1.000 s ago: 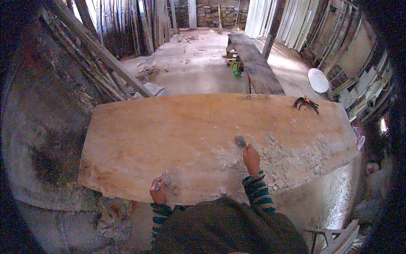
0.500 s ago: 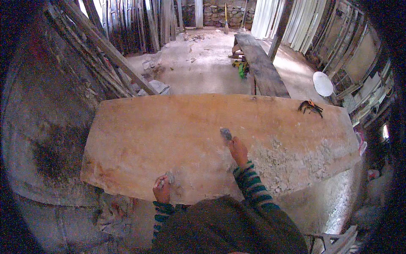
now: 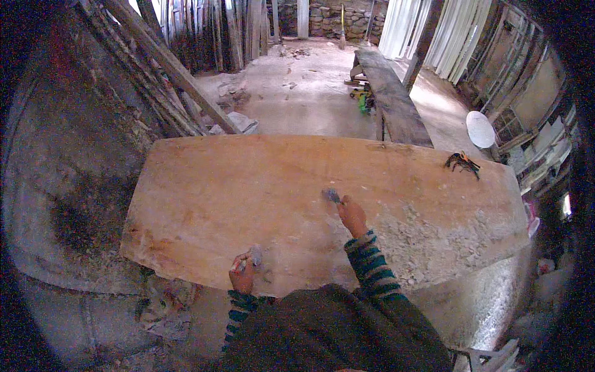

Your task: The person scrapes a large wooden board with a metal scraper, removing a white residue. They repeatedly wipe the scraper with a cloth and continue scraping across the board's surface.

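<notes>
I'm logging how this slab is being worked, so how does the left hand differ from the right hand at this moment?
The left hand rests at the near edge of the wooden slab, curled around a small grey object; the right hand stretches out toward the slab's middle, pressing a small grey tool to the surface. The right hand works beside the rough whitish patch; the left sits on smoother wood. Both wear striped sleeves.

Both forearms are covered by long knitted sleeves striped crosswise in dark teal-green and a darker navy-black, the bands narrow and even. The cuffs end snugly at the wrists of the left hand (image 3: pixel 242 278) and the right hand (image 3: pixel 353 216), which are bare, without gloves. Over the chest hangs a loose dark olive-brown garment of plain cloth, without visible print
</notes>
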A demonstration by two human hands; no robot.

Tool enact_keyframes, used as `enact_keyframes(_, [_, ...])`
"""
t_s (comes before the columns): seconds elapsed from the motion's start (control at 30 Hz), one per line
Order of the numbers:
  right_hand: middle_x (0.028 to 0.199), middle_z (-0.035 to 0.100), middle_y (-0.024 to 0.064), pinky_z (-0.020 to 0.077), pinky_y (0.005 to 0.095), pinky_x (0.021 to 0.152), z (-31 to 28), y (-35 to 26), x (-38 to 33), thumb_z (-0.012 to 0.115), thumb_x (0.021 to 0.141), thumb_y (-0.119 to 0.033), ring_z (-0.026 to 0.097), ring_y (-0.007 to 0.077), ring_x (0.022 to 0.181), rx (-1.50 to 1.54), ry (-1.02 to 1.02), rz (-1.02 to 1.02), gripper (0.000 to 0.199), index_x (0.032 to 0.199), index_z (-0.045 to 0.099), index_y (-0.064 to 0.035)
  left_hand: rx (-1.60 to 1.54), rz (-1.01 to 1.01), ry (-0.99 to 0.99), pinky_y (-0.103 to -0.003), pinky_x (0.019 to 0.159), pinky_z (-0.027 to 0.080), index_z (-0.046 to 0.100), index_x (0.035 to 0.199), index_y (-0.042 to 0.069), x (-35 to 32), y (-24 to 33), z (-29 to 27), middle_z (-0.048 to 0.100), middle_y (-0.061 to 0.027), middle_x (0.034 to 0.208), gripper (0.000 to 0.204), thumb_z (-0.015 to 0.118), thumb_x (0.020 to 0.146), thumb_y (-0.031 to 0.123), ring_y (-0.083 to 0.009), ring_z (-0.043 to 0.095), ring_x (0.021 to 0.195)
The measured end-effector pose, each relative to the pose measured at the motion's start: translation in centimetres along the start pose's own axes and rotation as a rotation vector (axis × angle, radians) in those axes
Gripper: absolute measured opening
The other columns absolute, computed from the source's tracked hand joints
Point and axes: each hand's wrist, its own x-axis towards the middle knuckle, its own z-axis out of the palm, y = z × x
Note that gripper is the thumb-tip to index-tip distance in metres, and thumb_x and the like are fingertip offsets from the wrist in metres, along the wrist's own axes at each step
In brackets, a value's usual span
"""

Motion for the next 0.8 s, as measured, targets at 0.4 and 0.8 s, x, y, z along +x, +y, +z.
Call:
enact_keyframes(0.4, [0.086,0.064,0.0204,0.0488,0.0502,0.069,1.5,-2.8,-1.4,0.057,0.086,-0.026,0.061,0.0402,0.080,-0.021,-0.100,-0.052,0.023,0.101,0.056,-0.0090,0.171,-0.018,-0.031,-0.030,0.082,0.047,0.063,0.095,0.001,0.2,-1.6,-0.9,0.065,-0.0064,0.094,0.012,0.060,0.088,0.010,-0.0152,0.059,0.089])
enact_keyframes(0.8, [0.084,0.063,0.0216,0.0477,0.0517,0.068,1.7,-2.6,-2.8,0.057,0.087,-0.024,0.061,0.0418,0.080,0.000,0.032,-0.129,0.019,0.095,0.057,-0.0064,0.154,0.062,-0.047,-0.030,0.084,0.047,0.063,0.097,0.001,-0.2,-0.5,-0.2,0.065,-0.0081,0.096,0.015,0.061,0.088,0.012,-0.0165,0.060,0.092])
